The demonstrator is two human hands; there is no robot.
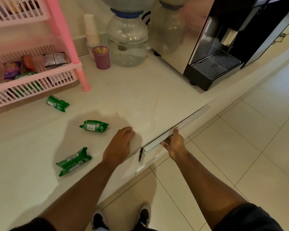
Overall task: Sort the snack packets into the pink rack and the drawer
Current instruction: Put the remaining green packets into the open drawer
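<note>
Packets first: three green snack packets loose on the counter (157,90). One (57,103) lies just beside the pink rack (32,84), one (94,126) sits mid-counter near my left hand, and the nearest (73,161) looks like two stacked or folded together; I cannot tell which. I judge them light, soft and crinkly, the film a bit slippery; best taken across the middle with a loose pinch, not by the sealed ends, and not squeezed hard in case the contents crumble.

Left hand (119,144) rests flat on the counter, palm down, fingers together, holding nothing. Right hand (174,142) is hooked on the top lip of the drawer (182,126), fingers curled under the edge, thumb on the front. Drawer shows only a narrow gap, so I read it as barely opened.

Room: open counter between packets and rack, nothing in the way. Rack's lower tray already holds assorted packets, with space at the front. Coffee machine (223,47), water jug (127,42) and toothpick cup (101,57) stand well back. Drawer pulls out toward my legs; I should keep hips clear of it.
</note>
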